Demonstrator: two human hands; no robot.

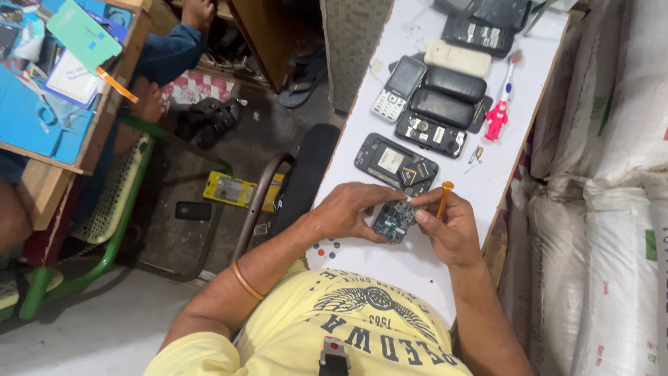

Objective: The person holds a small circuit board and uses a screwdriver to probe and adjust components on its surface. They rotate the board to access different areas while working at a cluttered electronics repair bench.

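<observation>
My left hand (351,209) pinches a small blue-green circuit board (394,221) just above the white table (417,268). My right hand (451,226) grips a screwdriver with an orange handle (443,198), its tip pointing down at the board's upper edge. Just beyond my hands lies an opened dark phone body (396,164) showing its insides.
Further along the table lie several phones and back covers (445,97), a keypad phone (398,88) and a red-handled tool (497,118). White sacks (605,209) stand to the right. On the left are a green chair (118,202), a blue-topped desk (42,118) and another person's legs (167,56).
</observation>
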